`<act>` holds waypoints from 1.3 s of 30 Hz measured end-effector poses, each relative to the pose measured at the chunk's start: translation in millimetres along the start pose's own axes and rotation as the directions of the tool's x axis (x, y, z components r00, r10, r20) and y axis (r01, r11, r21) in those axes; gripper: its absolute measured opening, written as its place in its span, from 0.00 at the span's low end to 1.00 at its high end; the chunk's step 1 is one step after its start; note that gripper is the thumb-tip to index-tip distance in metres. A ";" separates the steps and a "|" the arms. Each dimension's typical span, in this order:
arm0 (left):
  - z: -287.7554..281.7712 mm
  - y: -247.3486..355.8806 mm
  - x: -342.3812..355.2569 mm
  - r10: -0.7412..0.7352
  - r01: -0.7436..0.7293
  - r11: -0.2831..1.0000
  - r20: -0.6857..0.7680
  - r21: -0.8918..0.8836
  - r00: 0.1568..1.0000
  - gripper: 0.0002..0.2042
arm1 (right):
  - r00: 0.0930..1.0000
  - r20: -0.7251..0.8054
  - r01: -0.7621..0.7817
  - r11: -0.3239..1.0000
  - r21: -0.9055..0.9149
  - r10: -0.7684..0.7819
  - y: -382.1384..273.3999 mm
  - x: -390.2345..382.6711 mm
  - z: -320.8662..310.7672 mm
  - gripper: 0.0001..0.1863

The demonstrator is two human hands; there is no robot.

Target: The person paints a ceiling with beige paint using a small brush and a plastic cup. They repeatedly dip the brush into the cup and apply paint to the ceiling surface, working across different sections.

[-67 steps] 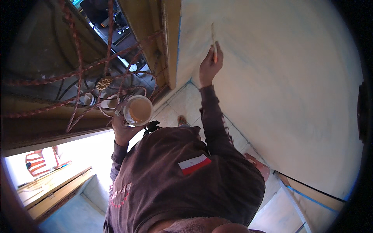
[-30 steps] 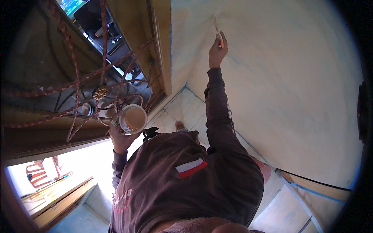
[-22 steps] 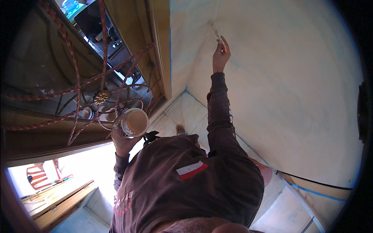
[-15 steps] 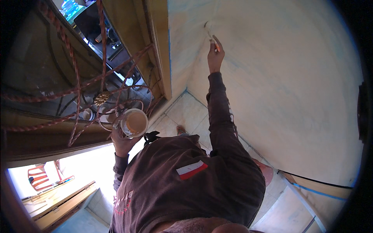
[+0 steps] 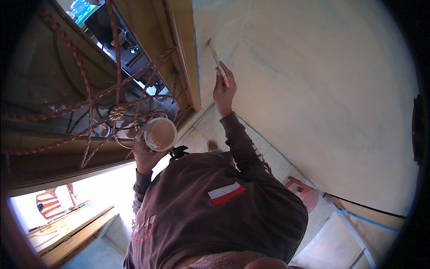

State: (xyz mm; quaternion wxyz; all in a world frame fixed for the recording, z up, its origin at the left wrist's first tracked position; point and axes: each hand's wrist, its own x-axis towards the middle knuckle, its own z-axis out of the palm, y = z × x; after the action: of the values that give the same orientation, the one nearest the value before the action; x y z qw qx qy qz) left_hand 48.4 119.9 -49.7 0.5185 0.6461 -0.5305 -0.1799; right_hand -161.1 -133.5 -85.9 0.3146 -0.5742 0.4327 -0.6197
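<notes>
In my right hand is a slim paintbrush with an orange handle end, pinched between thumb and fingers. Its dark tip meets or nearly meets the wall, close to the blue-edged wooden frame; I cannot tell if they touch. That wall is streaked cream and pale blue. My left hand grips a clear plastic cup at chest height, and beige-brown paint shows inside it. Part of the left fingers is hidden behind the cup.
Twisted brown ropes with a gold ornament hang before a wood-framed mirror beside my left hand. A pink stool stands on the tiled floor at right. A red-slatted chair is at lower left.
My right hand has come left and nearer to me, taking the brush tip from the wall's inner corner toward the wooden frame. The cup has shifted slightly right and up.
</notes>
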 end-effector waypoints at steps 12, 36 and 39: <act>-4.1 13.5 6.7 0.116 -0.127 0.978 0.076 0.163 0.990 0.44 | 0.992 0.005 0.126 0.991 -0.051 -0.126 -6.5 -33.2 2.7 0.19; -11.2 12.2 0.6 0.128 -0.136 0.979 0.061 0.153 0.990 0.46 | 0.973 -0.134 -0.177 0.981 0.073 0.186 90.7 -32.0 24.7 0.19; -6.5 15.6 4.6 0.168 -0.185 0.967 0.112 0.174 0.979 0.47 | 0.973 -0.043 -0.216 0.965 0.151 0.225 77.8 -67.1 15.8 0.18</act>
State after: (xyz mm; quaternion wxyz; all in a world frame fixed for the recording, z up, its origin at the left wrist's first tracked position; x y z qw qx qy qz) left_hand 47.4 120.6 -32.2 0.4444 0.6319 -0.6246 -0.1141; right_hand -144.3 -110.0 -185.7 0.4096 -0.4794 0.4569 -0.6275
